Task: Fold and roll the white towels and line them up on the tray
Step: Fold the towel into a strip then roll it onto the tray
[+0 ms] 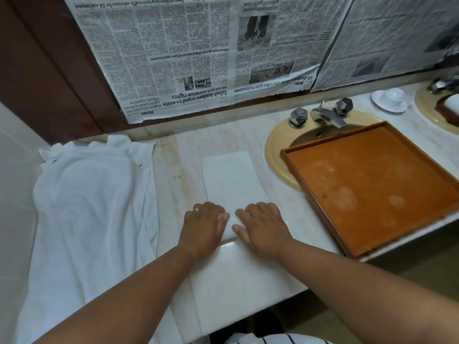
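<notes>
White towel (231,184), folded into 1 long narrow strip, flat on marble counter (178,170), long axis running away from the body. Near end at the counter's front edge, under both hands. Not rolled yet.

Left hand (202,227): palm down on the strip's near left corner, fingers lightly bent, tips pressing the cloth, nothing gripped. Ring (196,209) on 1 finger.

Right hand (263,229): palm down on the near right corner, fingers extended and slightly spread, angled toward the left hand, pressing flat. Fingertips of the 2 hands near each other, not touching.

Tray (372,194): brown wood, raised rim, just right of the towel, no towels on it. Far corner overlapping the beige sink (275,157), near corner at the counter edge (pale blotches on its floor).

Pile (92,207) of loose white towels on the left, heaped and hanging over the front edge, apart from the strip.

Chrome tap (327,115) behind the sink. White cup (395,95) on a saucer farther right. Newspaper (173,58) sheets on the wall, upside down.
</notes>
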